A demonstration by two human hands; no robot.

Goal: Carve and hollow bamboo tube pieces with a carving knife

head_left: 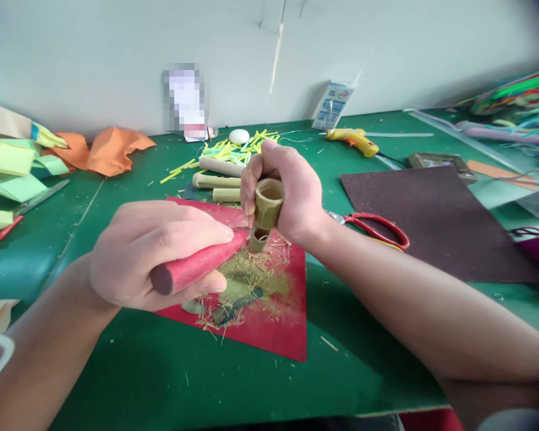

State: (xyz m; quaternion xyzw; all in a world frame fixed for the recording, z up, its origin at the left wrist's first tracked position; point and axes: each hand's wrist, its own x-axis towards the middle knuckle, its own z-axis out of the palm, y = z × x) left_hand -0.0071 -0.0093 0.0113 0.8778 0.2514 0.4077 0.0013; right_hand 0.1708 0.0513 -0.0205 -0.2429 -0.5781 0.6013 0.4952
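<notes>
"Where was the bamboo tube?"

"Above the red sheet, open end up, the right hand's fingers wrapped around it. The left hand's fingers gripped one red handle, its tip at the tube's side; I couldn't tell whether they touched."

"Anything in the way?"

"Thin shavings littered the sheet. Just behind, three cylindrical pieces lay partly hidden by the right hand."

"Farther out?"

"One pair of red-handled scissors by the right forearm, beside one dark sheet. Toward the table's back edge, one yellow glue gun, one white oval object and yellow sticks too jumbled to count; toward the back left corner, crumpled orange material."
</notes>
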